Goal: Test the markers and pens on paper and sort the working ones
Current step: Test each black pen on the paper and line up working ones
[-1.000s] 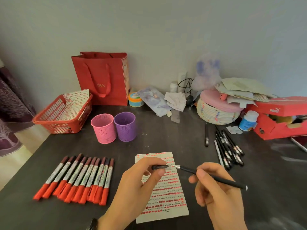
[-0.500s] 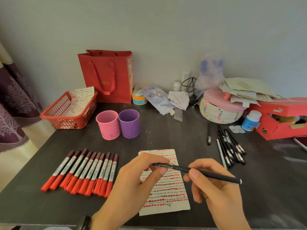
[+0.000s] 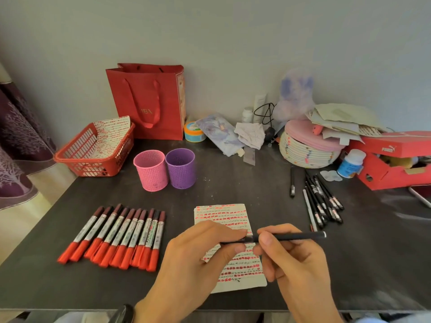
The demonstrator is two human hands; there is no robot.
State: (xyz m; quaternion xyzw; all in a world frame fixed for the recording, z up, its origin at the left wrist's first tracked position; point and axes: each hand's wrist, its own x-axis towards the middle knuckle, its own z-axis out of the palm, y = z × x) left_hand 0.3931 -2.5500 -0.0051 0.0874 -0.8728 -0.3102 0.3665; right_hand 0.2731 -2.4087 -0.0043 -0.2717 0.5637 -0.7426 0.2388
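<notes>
At the dark table (image 3: pixel 233 183), above the marked paper (image 3: pixel 221 213), we are handling one black pen (image 3: pixel 298 236) at its cap, judging it mid-test; next we are needing a straight pull or push along the barrel. Our right hand (image 3: pixel 296 264) is gripping the barrel, our left hand (image 3: pixel 198 255) pinching the cap end

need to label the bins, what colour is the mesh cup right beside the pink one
The mesh cup is purple, shown best in the head view.
</notes>
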